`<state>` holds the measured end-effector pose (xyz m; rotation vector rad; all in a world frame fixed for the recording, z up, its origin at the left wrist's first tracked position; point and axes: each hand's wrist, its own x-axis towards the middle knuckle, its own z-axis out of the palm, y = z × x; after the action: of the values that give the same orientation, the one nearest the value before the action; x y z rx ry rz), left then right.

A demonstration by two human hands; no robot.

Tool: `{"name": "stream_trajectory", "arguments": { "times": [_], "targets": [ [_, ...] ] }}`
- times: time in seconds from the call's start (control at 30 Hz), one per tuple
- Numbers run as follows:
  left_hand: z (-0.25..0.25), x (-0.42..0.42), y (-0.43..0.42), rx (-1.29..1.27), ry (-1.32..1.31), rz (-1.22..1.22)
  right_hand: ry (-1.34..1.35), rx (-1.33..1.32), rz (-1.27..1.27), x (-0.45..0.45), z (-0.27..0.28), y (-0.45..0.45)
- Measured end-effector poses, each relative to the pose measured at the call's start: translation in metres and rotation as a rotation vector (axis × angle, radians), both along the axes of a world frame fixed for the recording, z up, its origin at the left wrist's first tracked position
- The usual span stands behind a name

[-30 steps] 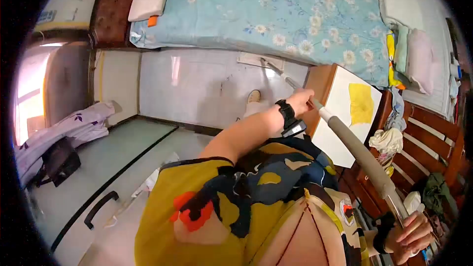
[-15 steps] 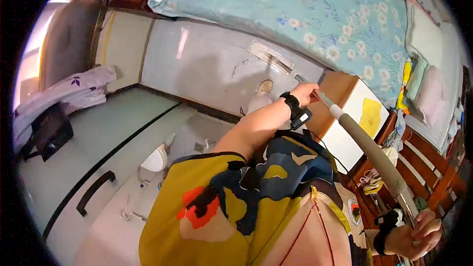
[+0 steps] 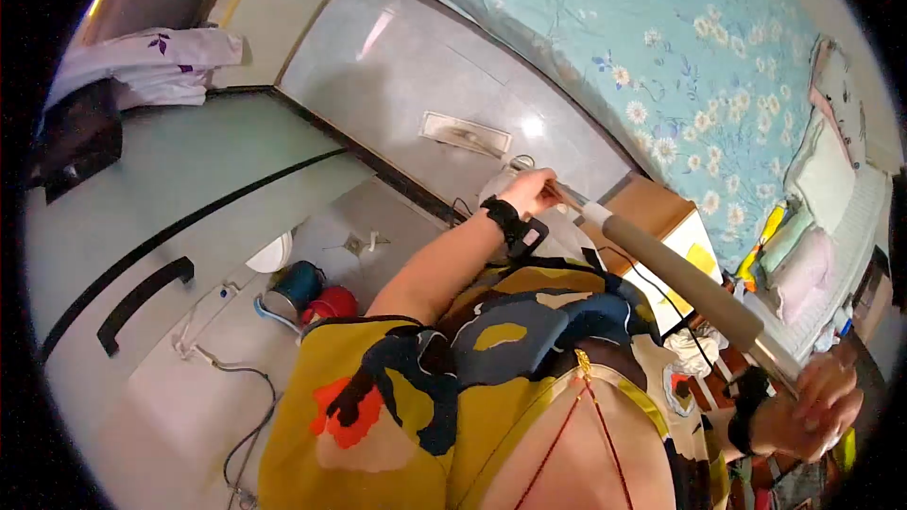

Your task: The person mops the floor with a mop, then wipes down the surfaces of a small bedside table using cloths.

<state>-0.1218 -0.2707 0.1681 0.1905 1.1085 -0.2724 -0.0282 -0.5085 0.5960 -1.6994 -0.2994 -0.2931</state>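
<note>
At the left, the flat, rectangular, whitish head of the long-handled mop lies on the pale grey tiled floor, its surface looking greyish and smudged. The left hand is closed around the thin pole, near the white collar. To the right of this collar, the handle becomes thick, with a smooth, matte, grey-brown sleeve, and then shiny bare metal. The right hand, somewhat blurred, grips this metal end, beyond the sleeve.
</note>
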Motion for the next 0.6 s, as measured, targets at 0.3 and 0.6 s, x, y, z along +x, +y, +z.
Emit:
{"name": "stream_trajectory", "arguments": {
  "times": [0.3,0.6],
  "targets": [
    [0.050,0.050,0.003,0.033,-0.295,-0.029,-0.376,-0.330,-0.022,0.018,0.009,0.032],
    [-0.003,0.146,0.013,0.237,-0.201,0.059,-0.277,-0.121,0.175,0.068,-0.019,-0.016]
  ]
}}
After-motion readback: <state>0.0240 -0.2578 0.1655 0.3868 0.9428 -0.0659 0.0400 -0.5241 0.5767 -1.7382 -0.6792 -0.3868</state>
